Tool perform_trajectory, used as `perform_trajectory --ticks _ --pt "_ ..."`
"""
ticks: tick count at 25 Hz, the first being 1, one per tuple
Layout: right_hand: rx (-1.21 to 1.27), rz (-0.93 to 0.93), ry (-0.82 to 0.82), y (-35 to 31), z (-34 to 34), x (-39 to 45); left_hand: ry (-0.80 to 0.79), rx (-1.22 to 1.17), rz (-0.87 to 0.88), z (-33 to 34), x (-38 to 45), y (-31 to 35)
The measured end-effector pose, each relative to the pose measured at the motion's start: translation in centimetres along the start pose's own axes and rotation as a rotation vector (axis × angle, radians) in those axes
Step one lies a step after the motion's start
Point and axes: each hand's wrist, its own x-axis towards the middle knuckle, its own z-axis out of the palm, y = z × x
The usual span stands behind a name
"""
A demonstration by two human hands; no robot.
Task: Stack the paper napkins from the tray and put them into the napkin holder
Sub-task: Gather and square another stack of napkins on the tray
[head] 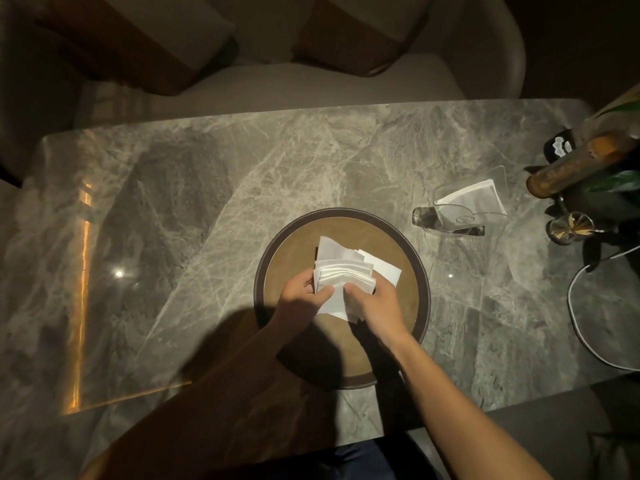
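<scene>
Table (277,161): grey marble top with pale veining, fills most of the view; an orange streak of reflected light runs down its left part.

Sofa (311,81): pale upholstery beyond the table's far edge, with 2 brown cushions (363,32) leaning on it.

Tray (408,271): round, brown centre with a darker raised rim, set on the table near its front edge, slightly right of centre. Its near part lies in shadow under the forearms.

Napkin holder (481,202): clear plastic, standing on the table beyond and to the right of the tray, apart from it. White napkins already sit inside it, leaning at an angle.

Bottle-like brown object (571,168): at the table's right edge, beside green leaves; details too dark to read. A small glass of toothpicks (568,227) stands just in front of it, and a thin cable (581,327) loops across the table to the right of the tray.

Paper napkins (346,275): white, folded, gathered in a rough pile over the middle of the tray. Several loose ones (384,270) fan out from beneath the pile toward the far right, resting on the tray surface.

Left hand (301,296): closed on the left edge of the napkin pile, thumb on top, fingers curled under.

Right hand (374,303): closed on the right side of the same pile, thumb pressed on top close to the left thumb, fingers wrapped around the right edge.
</scene>
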Motion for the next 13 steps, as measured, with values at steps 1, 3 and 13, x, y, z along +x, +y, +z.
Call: perform_trajectory --ticks 1,3,13 --pt "0.006 -0.034 -0.013 -0.2 -0.5 0.0 -0.009 -0.021 0.024 0.1 -0.1 0.3" --pt "0.004 -0.076 -0.035 -0.5 -1.3 0.2 -0.006 0.012 0.065 0.2 -0.2 0.3" --pt "-0.158 -0.242 -0.140 1.3 -3.2 0.6 -0.060 0.052 0.083 0.8 -0.2 -0.2"
